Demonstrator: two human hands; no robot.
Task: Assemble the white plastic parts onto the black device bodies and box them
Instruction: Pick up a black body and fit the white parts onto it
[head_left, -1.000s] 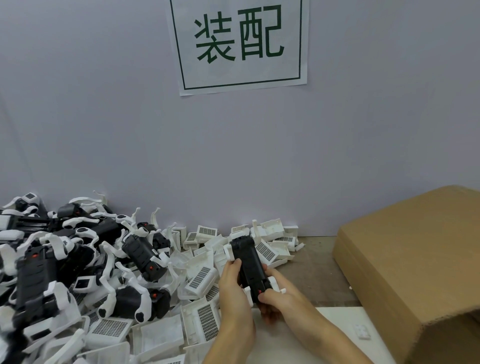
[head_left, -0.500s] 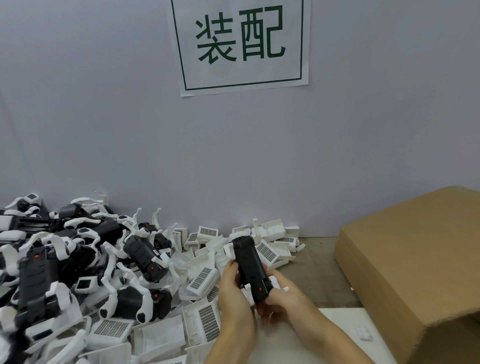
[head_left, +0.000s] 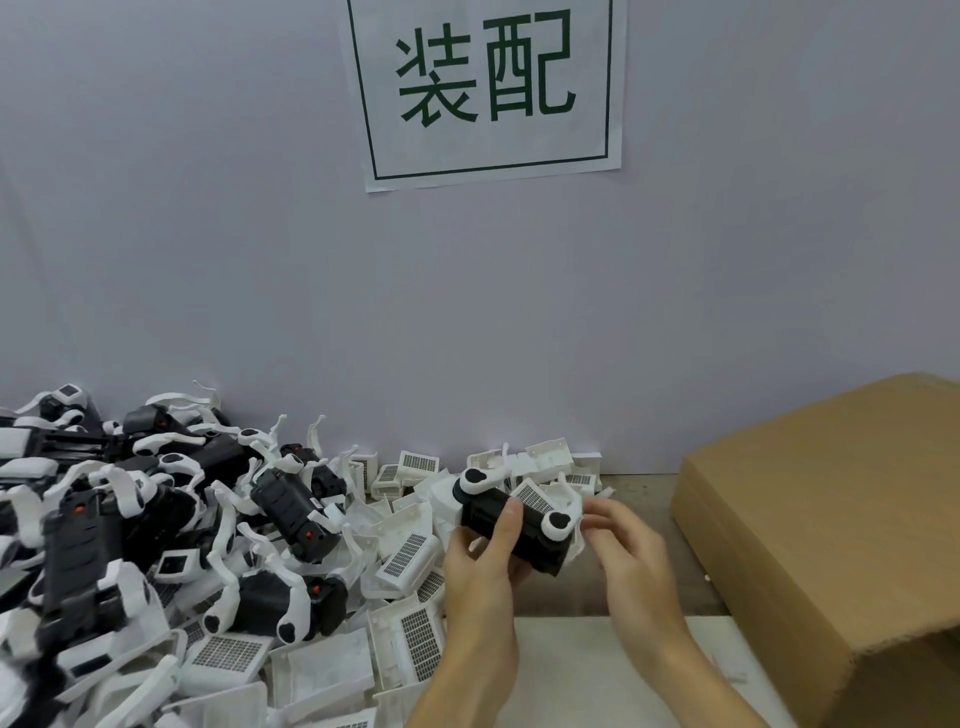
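The left hand (head_left: 483, 566) grips the black body (head_left: 511, 530) above the parts pile (head_left: 208, 545) (white arms already fitted); the right hand (head_left: 621, 540) hovers beside it, fingers loose. A one-handed hold could slip.

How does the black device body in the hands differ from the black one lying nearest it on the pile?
The held black device body is gripped by the left hand, off the table, pointing right; the pile's black device body lies untouched, pointing toward the camera, red dot showing. Both carry white plastic arms.
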